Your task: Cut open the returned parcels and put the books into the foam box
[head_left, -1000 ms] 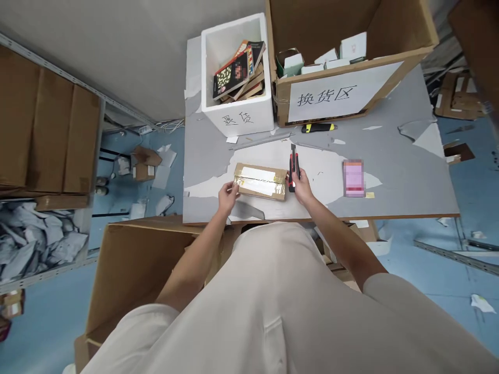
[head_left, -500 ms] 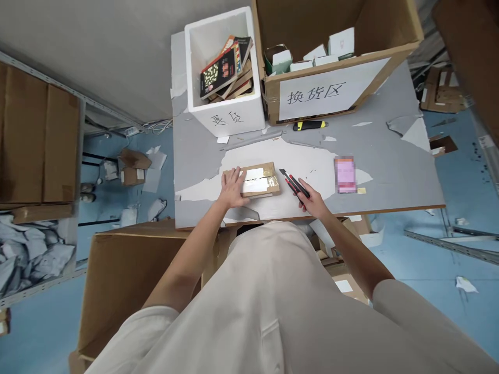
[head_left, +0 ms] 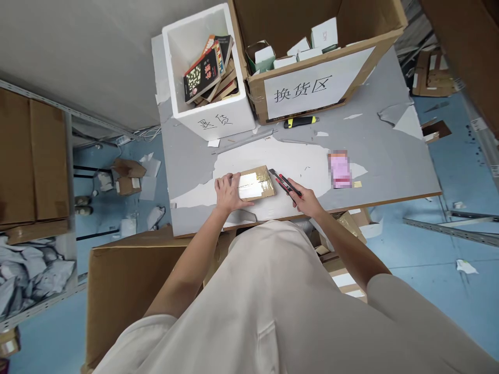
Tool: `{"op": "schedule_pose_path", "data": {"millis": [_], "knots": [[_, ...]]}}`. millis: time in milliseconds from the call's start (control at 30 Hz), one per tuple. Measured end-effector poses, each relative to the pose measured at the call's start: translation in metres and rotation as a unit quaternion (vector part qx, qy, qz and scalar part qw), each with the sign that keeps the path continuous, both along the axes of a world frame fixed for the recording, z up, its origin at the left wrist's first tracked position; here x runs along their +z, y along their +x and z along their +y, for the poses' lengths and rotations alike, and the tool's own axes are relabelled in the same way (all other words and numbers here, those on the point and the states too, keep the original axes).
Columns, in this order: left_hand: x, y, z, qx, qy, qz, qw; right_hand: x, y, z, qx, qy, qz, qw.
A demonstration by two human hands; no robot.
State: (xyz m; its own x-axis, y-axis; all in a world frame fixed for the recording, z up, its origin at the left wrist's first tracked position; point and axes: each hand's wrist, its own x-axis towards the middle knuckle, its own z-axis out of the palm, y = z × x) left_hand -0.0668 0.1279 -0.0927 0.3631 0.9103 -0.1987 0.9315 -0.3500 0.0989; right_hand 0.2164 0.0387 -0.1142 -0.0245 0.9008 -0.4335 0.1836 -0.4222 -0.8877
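A small brown cardboard box (head_left: 267, 188) lies on the worktable, with a white label on top and clear tape over its right end. My left hand (head_left: 228, 194) grips the box's left end, thumb along the near side and fingers over the top and far side. In my right hand (head_left: 307, 201) is a black and red utility knife (head_left: 287, 185). Its blade points up and left, at the far right corner of the box. Whether the blade touches the tape I cannot tell.
Behind stand a white foam box (head_left: 212, 127) of books and a large carton (head_left: 257, 98) holding small white boxes. A yellow and black cutter (head_left: 301, 122) lies before them. A pink packet (head_left: 340, 170) is to the right. An open carton (head_left: 117, 291) stands below left.
My left hand has shifted from the top of the box to its left end. The box has turned slightly, and the knife's tip is closer to its right end. The view has shifted a little.
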Motion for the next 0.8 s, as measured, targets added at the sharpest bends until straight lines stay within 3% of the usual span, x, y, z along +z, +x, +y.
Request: {"op": "schedule_pose_path", "data": {"millis": [367,567,733,800], "knots": [[-0.008,-0.003,-0.003,0.024,-0.008,-0.060,0.998,-0.001,0.000,0.003,0.011,-0.022,0.059,0.998],[-0.011,-0.002,-0.008,0.041,0.002,-0.063,0.997,0.008,0.026,0.010,0.093,-0.054,0.054,0.993],[-0.013,-0.002,-0.007,0.040,0.003,-0.066,0.997,0.009,0.034,0.001,0.190,-0.073,0.074,0.976],[-0.014,-0.003,-0.006,0.033,0.006,-0.070,0.997,0.012,0.038,-0.004,0.199,-0.076,0.074,0.974]]}}
